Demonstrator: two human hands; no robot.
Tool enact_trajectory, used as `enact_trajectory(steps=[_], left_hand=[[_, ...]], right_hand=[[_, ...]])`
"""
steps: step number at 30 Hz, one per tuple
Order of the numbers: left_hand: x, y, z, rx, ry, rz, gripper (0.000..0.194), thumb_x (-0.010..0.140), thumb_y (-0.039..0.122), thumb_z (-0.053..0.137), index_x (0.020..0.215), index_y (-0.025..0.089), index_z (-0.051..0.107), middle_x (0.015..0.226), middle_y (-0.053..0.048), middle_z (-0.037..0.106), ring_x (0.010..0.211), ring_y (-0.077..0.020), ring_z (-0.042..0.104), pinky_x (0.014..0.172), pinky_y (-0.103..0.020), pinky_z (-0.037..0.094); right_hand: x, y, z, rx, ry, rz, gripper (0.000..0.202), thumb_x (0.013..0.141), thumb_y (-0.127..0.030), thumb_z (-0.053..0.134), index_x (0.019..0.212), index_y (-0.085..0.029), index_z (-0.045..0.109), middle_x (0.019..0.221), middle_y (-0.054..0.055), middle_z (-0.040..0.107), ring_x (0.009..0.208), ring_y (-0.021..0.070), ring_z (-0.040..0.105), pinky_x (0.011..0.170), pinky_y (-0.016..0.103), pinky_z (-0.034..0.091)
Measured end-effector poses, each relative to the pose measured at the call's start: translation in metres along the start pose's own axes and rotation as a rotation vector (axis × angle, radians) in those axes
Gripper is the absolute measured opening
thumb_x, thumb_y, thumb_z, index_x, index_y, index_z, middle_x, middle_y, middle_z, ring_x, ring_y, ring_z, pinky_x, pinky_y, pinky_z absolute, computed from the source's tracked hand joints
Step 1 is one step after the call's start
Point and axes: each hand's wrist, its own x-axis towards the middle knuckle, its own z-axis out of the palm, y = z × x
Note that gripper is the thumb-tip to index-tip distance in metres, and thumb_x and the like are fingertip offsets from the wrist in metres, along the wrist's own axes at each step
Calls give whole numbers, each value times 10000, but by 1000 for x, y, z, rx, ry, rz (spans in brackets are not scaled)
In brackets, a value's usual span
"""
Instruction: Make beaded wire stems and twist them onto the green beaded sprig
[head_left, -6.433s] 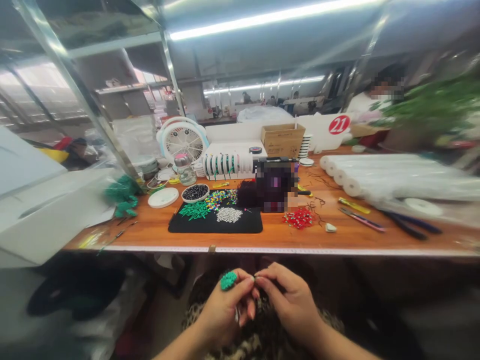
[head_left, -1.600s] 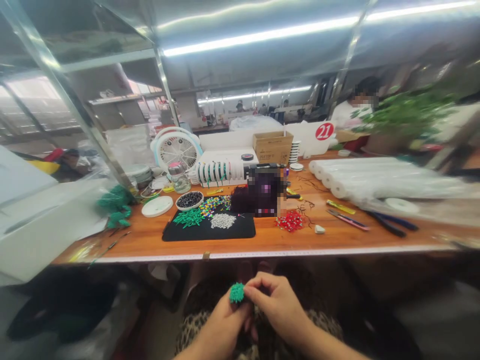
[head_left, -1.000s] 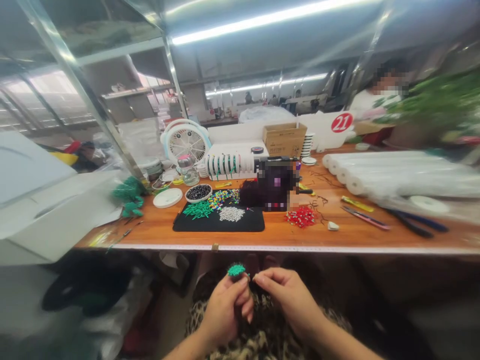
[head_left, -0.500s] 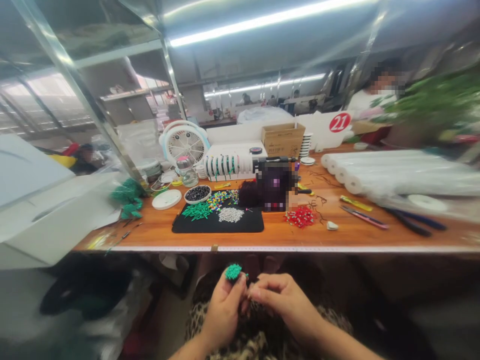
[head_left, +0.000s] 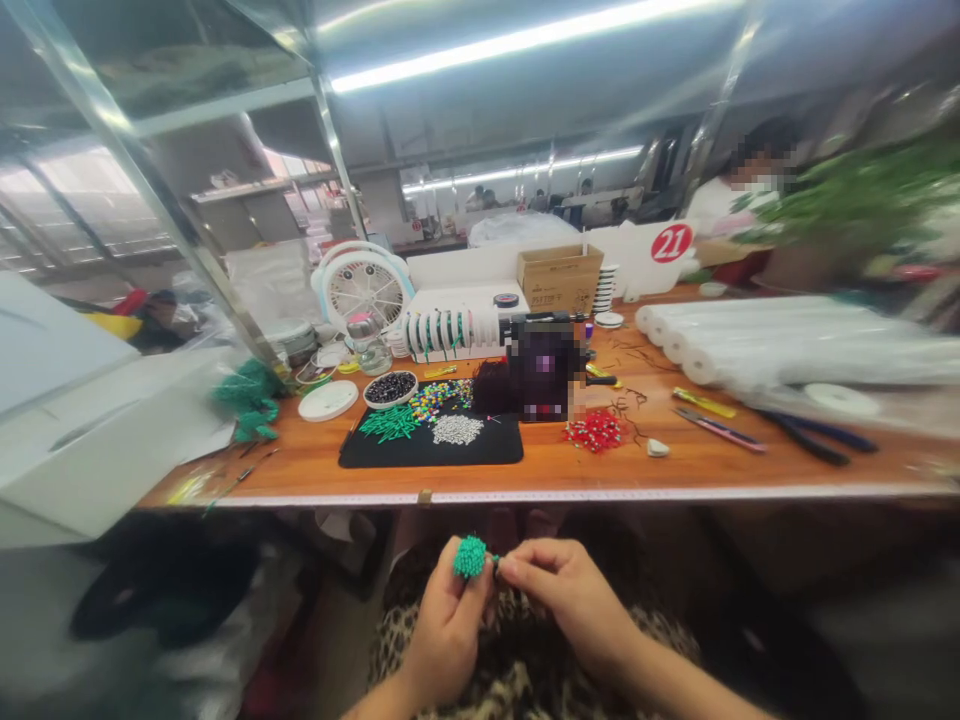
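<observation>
My left hand is closed around a round cluster of small green bead-like tips, which pokes up between thumb and forefinger. Fingertips of my right hand are pinched together just beside it. A tiny green bit shows between the two hands, at the right fingertips; its kind is too small to make out. Both hands are above my lap, in front of the table edge. On the table lies a black mat bearing a pile of green stick-like pieces, silvery beads and multicoloured beads.
A dish of black beads stands at the mat's back edge. Red pieces, a craft knife and dark-handled pliers lie to the right. Behind are spools, a fan and white rolls. Another person sits beyond.
The green cluster has tipped so more of its face shows. The little green bit at my right fingertips is more visible. The whole view has shifted slightly.
</observation>
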Motion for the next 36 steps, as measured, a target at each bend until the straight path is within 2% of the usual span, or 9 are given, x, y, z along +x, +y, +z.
enact_trajectory(steps=[5, 9, 12, 16, 23, 25, 28, 31, 36], left_hand=[[1, 7, -4, 187, 16, 104, 226, 800, 377, 598, 707, 174, 560, 659, 12, 464, 629, -130, 412, 594, -226, 360], [3, 11, -4, 278, 11, 106, 249, 770, 393, 622, 677, 162, 614, 661, -20, 543, 658, -161, 473, 630, -250, 383], [3, 6, -3, 137, 6, 3, 272, 722, 428, 667, 703, 168, 588, 618, 9, 511, 585, -128, 449, 564, -233, 373], [2, -5, 1, -134, 10, -208, 341, 707, 472, 674, 718, 197, 472, 490, 93, 342, 412, -53, 263, 392, -177, 200], [13, 10, -3, -327, 356, 71, 275, 751, 348, 673, 695, 196, 451, 516, 94, 377, 455, -56, 357, 446, -168, 326], [14, 13, -4, -325, 292, 19, 260, 740, 336, 682, 679, 181, 483, 547, 66, 467, 497, -70, 433, 495, -190, 383], [11, 8, 0, -291, 44, -171, 249, 720, 356, 697, 768, 155, 559, 644, -5, 593, 579, -117, 539, 524, -225, 424], [7, 1, 6, -289, -169, -255, 270, 739, 379, 679, 822, 156, 551, 607, -4, 594, 533, -126, 550, 505, -236, 420], [4, -2, 10, -299, -194, -215, 252, 783, 392, 632, 809, 182, 497, 488, 56, 503, 453, -96, 497, 503, -225, 403]], right_hand=[[-2, -2, 0, -258, 90, -123, 193, 746, -298, 656, 632, -149, 700, 627, 23, 663, 628, 164, 560, 604, 241, 410], [-2, -1, 0, -280, 71, -134, 87, 698, -243, 709, 764, -205, 750, 719, 13, 702, 704, 182, 607, 659, 243, 437], [-2, 2, 0, -330, 73, -147, 89, 725, -248, 678, 735, -201, 752, 661, 11, 671, 651, 164, 588, 609, 233, 425], [-6, 5, 2, -477, -22, -159, 147, 739, -179, 595, 613, -150, 666, 637, 18, 643, 619, 149, 564, 595, 227, 404], [-13, 1, -3, -478, -125, -266, 205, 702, -177, 560, 508, -161, 497, 538, -28, 485, 553, 114, 450, 536, 215, 341], [-11, 0, -6, -407, -57, -244, 222, 733, -234, 576, 529, -160, 528, 547, -20, 513, 561, 121, 466, 549, 222, 362], [-7, -3, -6, -260, 58, -182, 228, 776, -322, 594, 628, -151, 620, 577, 5, 586, 567, 139, 525, 566, 242, 410], [-4, -5, 0, -31, -30, -64, 267, 789, -402, 590, 691, -156, 615, 469, -15, 569, 411, 138, 525, 449, 249, 422], [-3, -5, 5, 93, -60, 1, 302, 757, -449, 625, 665, -172, 545, 487, 5, 629, 397, 159, 572, 411, 243, 438]])
